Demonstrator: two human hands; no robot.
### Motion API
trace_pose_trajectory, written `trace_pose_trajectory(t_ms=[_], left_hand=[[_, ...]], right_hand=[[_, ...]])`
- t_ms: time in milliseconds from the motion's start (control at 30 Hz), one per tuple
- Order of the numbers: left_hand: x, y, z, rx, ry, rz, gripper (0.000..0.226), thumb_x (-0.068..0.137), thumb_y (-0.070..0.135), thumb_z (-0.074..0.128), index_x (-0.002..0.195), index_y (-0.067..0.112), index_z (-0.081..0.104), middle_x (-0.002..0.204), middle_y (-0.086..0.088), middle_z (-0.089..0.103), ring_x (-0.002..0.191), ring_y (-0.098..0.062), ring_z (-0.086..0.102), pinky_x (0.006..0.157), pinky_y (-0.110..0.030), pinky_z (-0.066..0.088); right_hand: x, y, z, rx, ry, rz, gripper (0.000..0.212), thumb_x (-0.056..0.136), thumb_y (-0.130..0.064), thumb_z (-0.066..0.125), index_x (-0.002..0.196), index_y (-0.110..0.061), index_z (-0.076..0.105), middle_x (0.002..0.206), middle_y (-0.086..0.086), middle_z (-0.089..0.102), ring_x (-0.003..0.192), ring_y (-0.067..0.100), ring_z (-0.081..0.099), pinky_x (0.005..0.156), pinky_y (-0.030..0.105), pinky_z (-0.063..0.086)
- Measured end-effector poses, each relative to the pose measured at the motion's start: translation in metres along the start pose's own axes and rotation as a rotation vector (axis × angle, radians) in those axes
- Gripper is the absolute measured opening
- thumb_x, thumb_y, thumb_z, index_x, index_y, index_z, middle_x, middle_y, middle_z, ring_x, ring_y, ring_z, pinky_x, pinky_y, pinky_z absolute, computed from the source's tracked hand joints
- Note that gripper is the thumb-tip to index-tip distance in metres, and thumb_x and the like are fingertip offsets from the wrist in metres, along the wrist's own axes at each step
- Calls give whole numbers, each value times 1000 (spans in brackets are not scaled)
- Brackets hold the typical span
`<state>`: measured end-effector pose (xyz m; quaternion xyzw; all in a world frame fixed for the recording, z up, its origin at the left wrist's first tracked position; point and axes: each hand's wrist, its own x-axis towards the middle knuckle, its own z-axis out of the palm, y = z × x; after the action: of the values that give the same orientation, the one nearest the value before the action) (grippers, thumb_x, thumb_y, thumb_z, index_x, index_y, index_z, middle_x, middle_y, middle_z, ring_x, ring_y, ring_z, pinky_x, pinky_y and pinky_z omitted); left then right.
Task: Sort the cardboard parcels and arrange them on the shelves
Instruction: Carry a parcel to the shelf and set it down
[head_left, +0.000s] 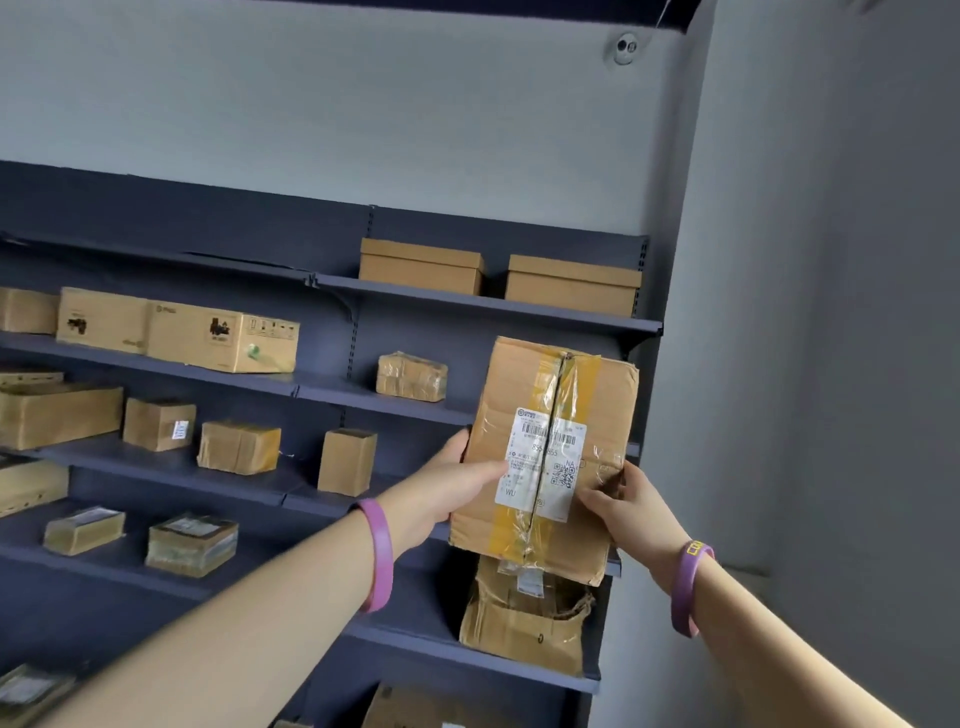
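Observation:
A tall cardboard parcel (597, 395) with yellowish tape and a white shipping label is held upright in front of the right end of the dark blue shelves (488, 306). My left hand (457, 486) grips its left edge, thumb across the label. My right hand (623, 506) holds its lower right side, fingers curled on the front. Both wrists wear purple bands. The parcel hides part of the shelf behind it.
Two lidded boxes (421, 266) stand on the top shelf. A small taped parcel (411, 376) and a small upright box (347, 461) sit on the shelves left of the held parcel. A torn box (524, 621) stands below it. A grey wall (805, 364) closes the right side.

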<state>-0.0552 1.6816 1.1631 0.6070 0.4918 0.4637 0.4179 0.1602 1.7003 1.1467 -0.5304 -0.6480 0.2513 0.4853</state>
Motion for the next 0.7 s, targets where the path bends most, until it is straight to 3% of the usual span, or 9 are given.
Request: trace_pose_trajectory(t_ms=[333, 433, 567, 700], left_hand=[[195, -23, -31, -66, -54, 50, 49, 90, 41, 61, 134, 43, 40, 112, 19, 57, 89, 3, 52, 59, -21, 37], [240, -28, -33, -84, -66, 53, 50, 90, 42, 60, 135, 42, 39, 116, 16, 56, 88, 2, 52, 61, -23, 38], [293, -35, -29, -89, -98, 34, 50, 87, 45, 63, 132, 43, 42, 121, 17, 58, 98, -3, 55, 77, -29, 42], [346, -32, -22, -73, -102, 61, 46, 90, 39, 61, 132, 43, 42, 110, 18, 60, 88, 2, 56, 59, -22, 41]], right_hand=[[179, 28, 45, -83, 86, -1, 44, 91, -29, 62, 130, -16, 46, 122, 0, 61, 109, 20, 61, 96, 40, 51], [222, 40, 52, -117, 119, 9, 44, 90, -33, 60, 129, -18, 47, 122, -1, 62, 108, 20, 62, 97, 44, 52], [272, 59, 55, -132, 140, 39, 41, 90, -34, 60, 126, -17, 48, 120, -2, 63, 106, 20, 62, 96, 45, 52], [322, 76, 54, -135, 164, 27, 41, 91, -34, 59, 126, -16, 48, 120, -1, 63, 107, 21, 62, 95, 46, 52]])
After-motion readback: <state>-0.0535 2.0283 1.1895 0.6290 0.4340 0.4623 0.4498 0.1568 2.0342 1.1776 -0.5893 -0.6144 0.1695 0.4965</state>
